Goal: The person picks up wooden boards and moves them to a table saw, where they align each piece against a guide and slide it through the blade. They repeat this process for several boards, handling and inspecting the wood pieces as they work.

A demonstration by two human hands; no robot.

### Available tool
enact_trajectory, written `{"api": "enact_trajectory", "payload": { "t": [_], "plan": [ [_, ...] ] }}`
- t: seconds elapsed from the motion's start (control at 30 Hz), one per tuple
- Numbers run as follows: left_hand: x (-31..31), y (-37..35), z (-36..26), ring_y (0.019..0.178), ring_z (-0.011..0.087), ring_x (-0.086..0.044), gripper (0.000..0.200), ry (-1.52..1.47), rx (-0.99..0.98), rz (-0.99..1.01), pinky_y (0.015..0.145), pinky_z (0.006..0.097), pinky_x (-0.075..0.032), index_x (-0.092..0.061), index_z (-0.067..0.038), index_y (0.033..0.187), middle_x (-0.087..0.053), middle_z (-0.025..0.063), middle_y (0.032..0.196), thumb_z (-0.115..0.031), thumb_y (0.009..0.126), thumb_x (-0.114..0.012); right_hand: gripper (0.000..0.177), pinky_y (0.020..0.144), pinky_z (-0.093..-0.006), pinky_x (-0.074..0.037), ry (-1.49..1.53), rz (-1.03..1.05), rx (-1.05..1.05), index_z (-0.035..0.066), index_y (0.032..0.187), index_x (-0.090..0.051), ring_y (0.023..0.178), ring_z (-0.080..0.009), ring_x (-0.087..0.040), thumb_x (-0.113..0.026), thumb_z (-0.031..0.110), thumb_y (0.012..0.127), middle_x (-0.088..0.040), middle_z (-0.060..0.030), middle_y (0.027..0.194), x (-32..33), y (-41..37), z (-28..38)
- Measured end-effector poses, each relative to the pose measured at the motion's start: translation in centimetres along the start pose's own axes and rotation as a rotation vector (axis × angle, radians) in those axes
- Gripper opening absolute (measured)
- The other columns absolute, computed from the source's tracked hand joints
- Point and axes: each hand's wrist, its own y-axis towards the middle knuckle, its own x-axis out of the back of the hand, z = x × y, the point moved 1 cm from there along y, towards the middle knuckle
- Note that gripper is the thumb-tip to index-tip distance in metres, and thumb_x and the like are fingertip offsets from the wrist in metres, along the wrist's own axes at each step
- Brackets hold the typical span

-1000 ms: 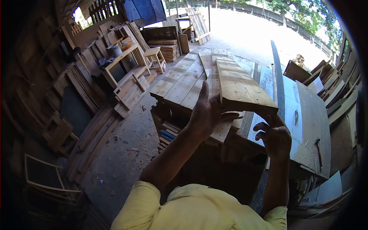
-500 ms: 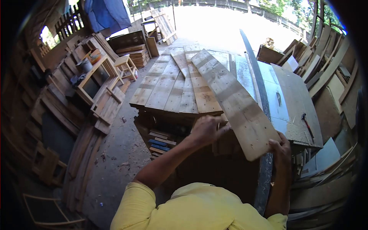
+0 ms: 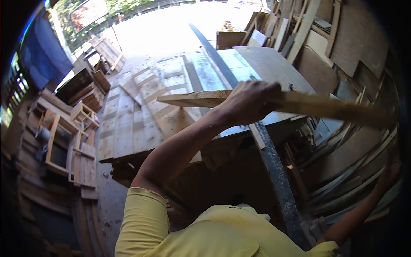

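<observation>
A long wooden plank (image 3: pixel 325 107) is raised above the workbench, seen mostly along its narrow edge. My left hand (image 3: pixel 256 102) is closed around it near the middle, with the back of the hand up. At the far right, my right hand (image 3: pixel 390 166) is dark and blurred below the plank's right end; its fingers are too unclear to read. Several flat boards (image 3: pixel 124 122) lie side by side on the bench beyond my left arm. A long dark metal bar (image 3: pixel 276 173) runs past them, under the raised plank.
Scrap boards and sheets (image 3: pixel 317 47) lean along the right side. At the left are a small wooden stool frame (image 3: pixel 83 113), a stack of short boards (image 3: pixel 87 103) and a blue tarp (image 3: pixel 47 55). A pale panel (image 3: pixel 274 64) covers the bench's right part.
The plank has been lifted and turned from slanting flat across the bench to edge-on. My left hand has taken hold of it. My right hand has moved far right, and the view has swung right.
</observation>
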Motion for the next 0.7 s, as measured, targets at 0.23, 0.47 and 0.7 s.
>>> {"api": "enact_trajectory", "payload": {
  "t": [0.23,0.47,0.7],
  "plan": [
    [-1.6,14.2,0.3,0.079,0.0128,-0.066,0.031,-0.375,0.102,-0.351,0.068,0.0294,-0.053,-0.06,-0.001,0.105,-0.067,0.0068,0.084,-0.021,0.086,-0.074,0.051,0.105,-0.0367,-0.039,0.407,0.277,-0.486,0.008,0.136,-0.047,0.125,-0.0204,-0.048,-0.061,0.032,0.094,-0.052,-0.0103,0.132,-11.2,-7.8,-5.5],
    [-13.4,16.9,3.3,0.102,0.0199,-0.064,0.041,-1.506,0.382,-0.582,0.085,0.0335,-0.055,-0.05,-0.002,0.123,-0.063,0.0123,0.113,-0.02,0.091,-0.068,0.067,0.089,-0.0318,-0.044,0.583,0.337,-1.118,-0.005,0.118,-0.054,0.103,-0.0172,-0.055,-0.041,0.058,0.098,-0.06,-0.0104,0.111,-16.9,-21.5,-14.0],
    [-30.7,5.8,10.9,0.101,0.0232,-0.063,0.052,-1.426,1.132,-0.514,0.089,0.036,-0.053,-0.048,-0.001,0.126,-0.062,0.0137,0.114,-0.03,0.088,-0.071,0.062,0.064,-0.0408,-0.042,-0.084,0.425,-0.934,-0.003,0.079,-0.061,0.069,-0.0287,-0.057,-0.04,0.053,0.099,-0.063,-0.0179,0.076,-14.0,-28.2,-18.8]
  ]
}}
